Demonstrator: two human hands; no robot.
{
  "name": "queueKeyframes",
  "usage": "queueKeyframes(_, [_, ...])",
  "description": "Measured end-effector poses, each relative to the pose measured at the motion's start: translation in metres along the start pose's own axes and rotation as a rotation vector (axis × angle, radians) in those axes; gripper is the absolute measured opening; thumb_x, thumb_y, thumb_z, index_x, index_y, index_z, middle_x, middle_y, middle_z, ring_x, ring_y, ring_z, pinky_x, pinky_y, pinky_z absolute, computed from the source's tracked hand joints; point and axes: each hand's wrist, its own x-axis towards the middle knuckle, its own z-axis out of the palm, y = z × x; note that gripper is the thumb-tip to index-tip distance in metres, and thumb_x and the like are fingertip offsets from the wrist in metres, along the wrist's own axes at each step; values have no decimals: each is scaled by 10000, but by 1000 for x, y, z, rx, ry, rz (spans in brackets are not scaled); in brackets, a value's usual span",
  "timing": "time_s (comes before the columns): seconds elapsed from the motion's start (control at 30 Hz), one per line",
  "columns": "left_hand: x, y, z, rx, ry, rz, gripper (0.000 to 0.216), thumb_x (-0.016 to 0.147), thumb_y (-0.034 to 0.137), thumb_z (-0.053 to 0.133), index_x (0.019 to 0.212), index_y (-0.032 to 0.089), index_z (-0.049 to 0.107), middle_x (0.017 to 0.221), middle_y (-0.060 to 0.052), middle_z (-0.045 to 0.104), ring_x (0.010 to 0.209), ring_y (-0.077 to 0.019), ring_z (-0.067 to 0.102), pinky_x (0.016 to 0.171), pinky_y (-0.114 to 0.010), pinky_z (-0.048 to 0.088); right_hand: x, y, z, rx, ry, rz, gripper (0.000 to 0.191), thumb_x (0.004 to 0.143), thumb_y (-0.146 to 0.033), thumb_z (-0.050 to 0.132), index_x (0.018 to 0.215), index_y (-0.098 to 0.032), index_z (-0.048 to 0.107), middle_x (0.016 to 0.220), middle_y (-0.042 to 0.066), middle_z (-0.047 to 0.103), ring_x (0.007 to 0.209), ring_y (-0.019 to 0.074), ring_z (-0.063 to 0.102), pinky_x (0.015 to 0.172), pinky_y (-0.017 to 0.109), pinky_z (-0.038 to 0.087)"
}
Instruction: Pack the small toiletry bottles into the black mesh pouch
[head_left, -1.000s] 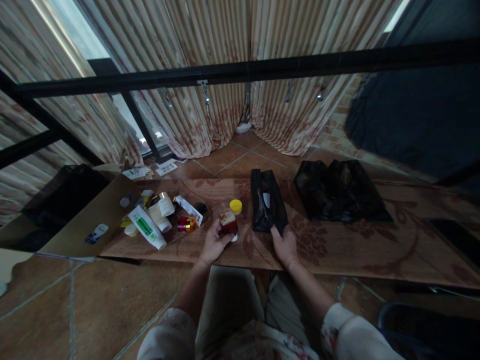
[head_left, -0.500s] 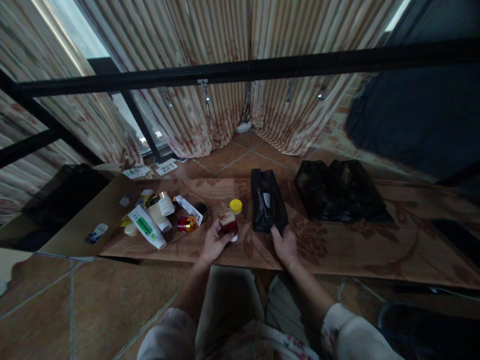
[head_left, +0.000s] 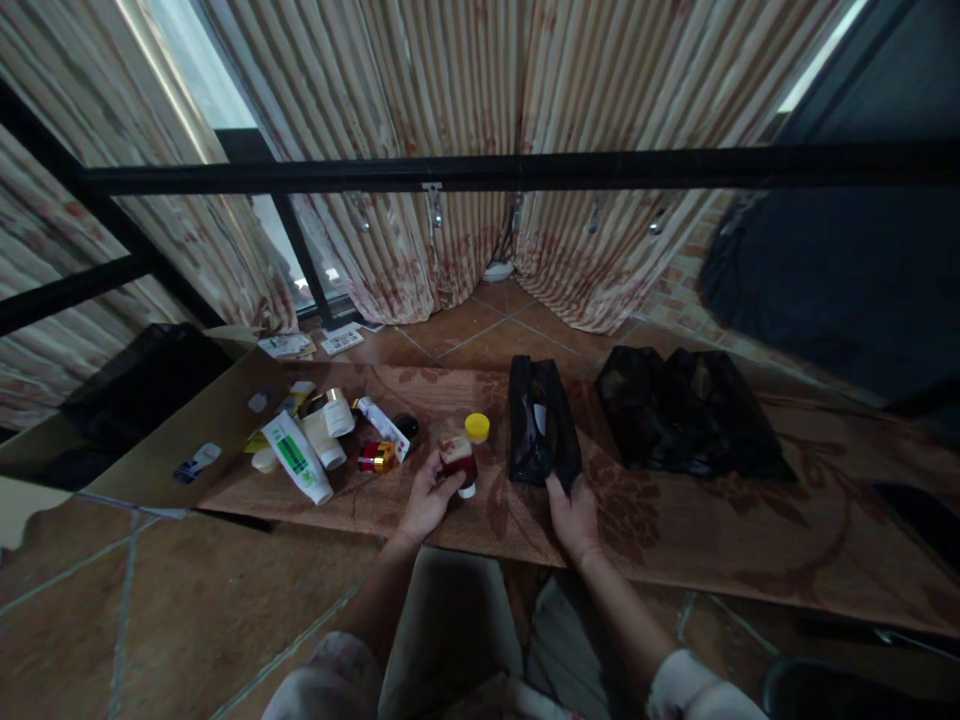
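The black pouch (head_left: 545, 422) is the largest of the things being handled: dark, long and narrow, with two tall sides parted along the top so that its inside shows, and a pale patch within. It rests on the brown patterned cloth (head_left: 675, 540) in front of the person, its long side running away from them. The right hand (head_left: 574, 512) pinches its near end, the thumb on the edge and the other fingers partly hidden.

Smaller is the red jar (head_left: 459, 463), squarish, deep red in its lower part and pale and cloudy at the top. The left hand (head_left: 433, 495) grips it between thumb and fingers, left of the pouch and apart from it. Just beyond the jar is a round yellow-topped container (head_left: 476, 428). Smallest is a white piece (head_left: 467, 491) showing at the jar's near side; whether it belongs to the jar cannot be told.

Compared with half a second ago, the whole view has tilted, so everything appears a little lower and further right. Pouch, jar and yellow top keep their places relative to one another, and both grips look unchanged. Slightly more of the white piece shows.
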Motion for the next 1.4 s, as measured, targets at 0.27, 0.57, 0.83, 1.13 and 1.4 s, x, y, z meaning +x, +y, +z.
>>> queueKeyframes(0.27, [3,-10,-10,-305,276,-42,409,720,346,636,1090,184,572,1053,-49,643,946,-182,599,854,-318,453,-1,0,-2,-35,-35,61,603,785,-564,444,1149,-105,591,1157,179,611,1145,303,511,960,426,357])
queueKeyframes(0.57, [6,-9,-13,-493,357,-29,375,702,367,652,1024,180,606,1003,-54,660,940,-171,602,868,-307,442,-2,-2,-1,-17,-27,65,643,789,-545,447,1251,-103,513,1298,162,513,1237,289,427,1017,399,303])
queueKeyframes(0.83, [3,-11,-15,-387,273,0,549,546,211,753,1070,171,594,976,-40,658,897,-179,596,800,-289,444,-3,2,-3,-54,-24,109,632,785,-544,461,1229,-100,536,1231,172,567,1212,314,455,985,416,347])
queueKeyframes(1.13, [-3,-9,-5,-9,197,118,814,544,147,740,1295,176,426,1256,-93,535,1162,-235,489,1029,-390,330,-4,-3,-3,-39,-9,70,614,790,-522,469,1236,-105,528,1232,166,567,1202,299,469,972,392,359])
queueKeyframes(1.4, [-8,-3,-2,184,161,154,818,582,138,706,1332,192,384,1295,-92,497,1165,-229,490,1039,-387,329,-3,-1,-3,-64,-16,81,643,784,-541,463,1231,-84,528,1205,185,580,1184,313,480,936,384,368])
